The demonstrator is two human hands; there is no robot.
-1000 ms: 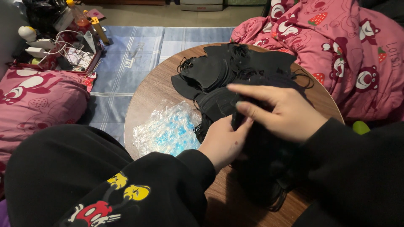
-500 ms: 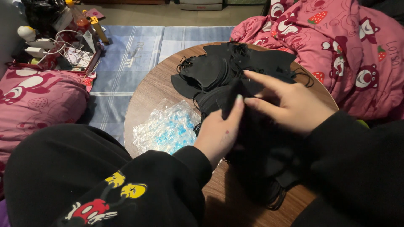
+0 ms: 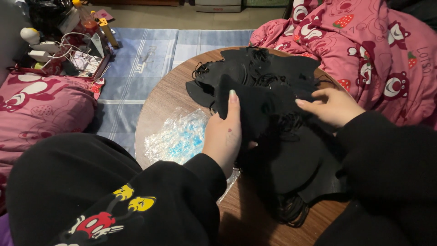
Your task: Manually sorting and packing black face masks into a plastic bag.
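Black face masks all over the round wooden bench, and both hands are in among them. The left hand is closed on one mask, fingers wrapped round its left edge, one fingertip poking up over the top, holding it raised at the middle of the bench. The right hand lies just to the right of it, fingers stretched leftward and resting flat on the heap, pinching nothing that I can make out. The two hands sit apart, the held mask between them.

How many masks? Too many overlapping to count: one loose spread at the far side of the bench, one thicker stack at the near side with ear loops spilling out beneath.

One crumpled clear plastic bag with blue print lies just left of the left hand. Off the bench, one pink cushion at left, one pink blanket at right, one blue striped mat beyond.
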